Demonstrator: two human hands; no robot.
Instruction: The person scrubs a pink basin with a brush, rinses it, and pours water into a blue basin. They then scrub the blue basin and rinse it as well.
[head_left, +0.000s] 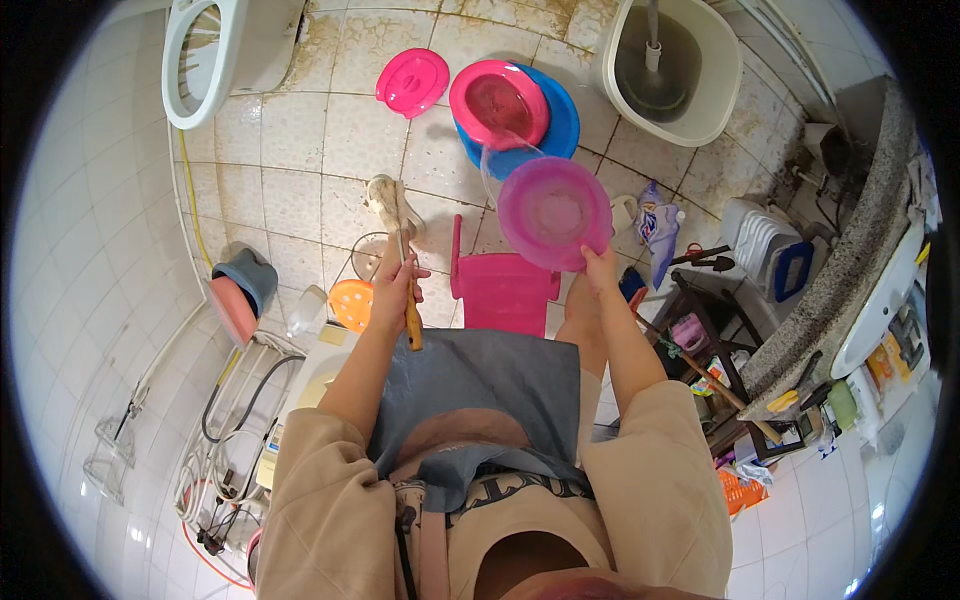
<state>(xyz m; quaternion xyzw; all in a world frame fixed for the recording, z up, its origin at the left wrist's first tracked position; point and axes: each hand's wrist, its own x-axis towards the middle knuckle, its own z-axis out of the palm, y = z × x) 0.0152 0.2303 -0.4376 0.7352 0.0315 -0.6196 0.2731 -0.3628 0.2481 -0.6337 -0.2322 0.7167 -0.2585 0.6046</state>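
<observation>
My right hand (600, 271) grips the near rim of a translucent pink-purple plastic basin (556, 212), held tilted above the floor. A thin stream of water shows at its far-left edge, beside a pink bucket (535, 94). The bucket holds liquid and stands in or against a blue plastic basin (564, 112); which of these cannot be told. In my left hand (394, 289) is a long tool with a wooden handle (414, 326) and a narrow metal shaft; its far end is not clear. A pink plastic chair (504, 289) stands between my arms.
A pink lid (412, 81) lies on the wet tiled floor. At top right, a large white tub (720, 97) contains murky water and a pipe. The toilet (225, 67) is top left. An orange dotted stool (351, 304) stands left. Tools and a dark rack (720, 330) crowd the right.
</observation>
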